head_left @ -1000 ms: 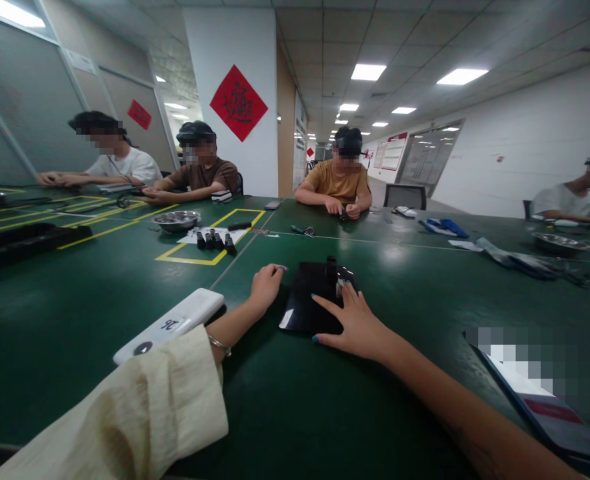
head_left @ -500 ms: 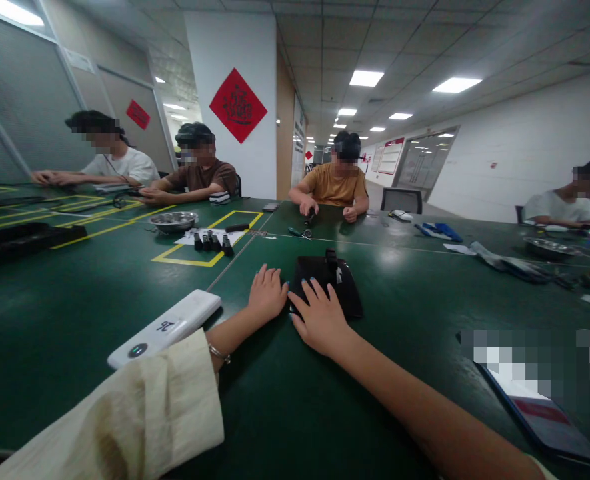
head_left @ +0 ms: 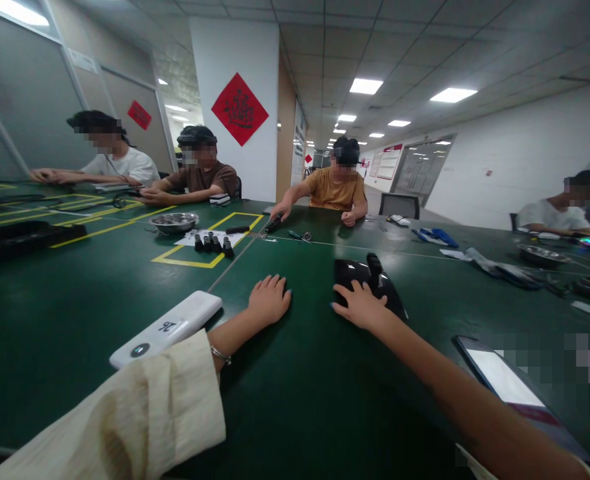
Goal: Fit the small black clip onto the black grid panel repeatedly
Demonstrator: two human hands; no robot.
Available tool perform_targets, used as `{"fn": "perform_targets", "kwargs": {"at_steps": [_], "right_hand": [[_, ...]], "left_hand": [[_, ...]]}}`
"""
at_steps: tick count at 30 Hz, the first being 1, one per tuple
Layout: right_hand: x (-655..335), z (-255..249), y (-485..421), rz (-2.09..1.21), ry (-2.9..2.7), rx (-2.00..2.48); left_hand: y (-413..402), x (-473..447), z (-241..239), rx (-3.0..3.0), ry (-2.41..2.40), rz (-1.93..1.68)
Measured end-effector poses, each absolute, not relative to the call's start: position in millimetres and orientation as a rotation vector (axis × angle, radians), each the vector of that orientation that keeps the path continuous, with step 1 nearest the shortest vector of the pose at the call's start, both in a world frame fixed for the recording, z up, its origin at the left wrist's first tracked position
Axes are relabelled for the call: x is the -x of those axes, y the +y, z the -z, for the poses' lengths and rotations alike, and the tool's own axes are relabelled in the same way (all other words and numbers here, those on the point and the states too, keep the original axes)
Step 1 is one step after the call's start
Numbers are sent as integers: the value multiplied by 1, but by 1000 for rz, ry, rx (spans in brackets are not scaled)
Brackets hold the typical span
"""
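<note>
A glossy black base plate (head_left: pixel 351 268) with a short upright bracket, resembling a monitor stand foot, lies on the green table in front of me. My right hand (head_left: pixel 361 305) rests on its near left part, palm down with the fingers spread, not wrapped around it. Left of the plate, my left hand (head_left: pixel 269 299) lies flat on the tabletop, fingers extended and holding nothing. A white power bank (head_left: pixel 175 325) marked 26 is beside my left forearm. Beyond my right forearm lies a phone (head_left: pixel 505 377) with a lit screen.
Several black cylindrical parts (head_left: pixel 215 244) stand by a yellow taped outline, near a metal bowl (head_left: pixel 173 222). Across the table a person (head_left: pixel 337 187) reaches out with a dark object in hand. Blue packaging (head_left: pixel 435 237) and another bowl (head_left: pixel 542 255) are at right.
My right hand and the black base plate have moved right, away from my left hand, which has barely shifted. The person opposite has moved the dark object toward the yellow outline.
</note>
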State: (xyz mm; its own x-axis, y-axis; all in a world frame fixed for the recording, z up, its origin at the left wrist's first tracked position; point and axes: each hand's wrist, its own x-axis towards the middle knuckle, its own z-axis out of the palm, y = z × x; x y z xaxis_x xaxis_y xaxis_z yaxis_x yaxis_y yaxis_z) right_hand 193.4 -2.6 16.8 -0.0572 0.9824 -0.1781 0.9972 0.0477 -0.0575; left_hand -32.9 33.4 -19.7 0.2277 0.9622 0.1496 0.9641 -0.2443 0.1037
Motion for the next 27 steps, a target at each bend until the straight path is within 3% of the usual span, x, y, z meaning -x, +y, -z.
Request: {"fn": "perform_targets", "kwargs": {"at_steps": [13,27], "right_hand": [[-300,1,28,166,1830,-2419],[-426,13,28,82,1712,-2388]], "left_hand": [[33,36,20,2483,-1925,389],[29,37,19,2477,-1923,420]]}}
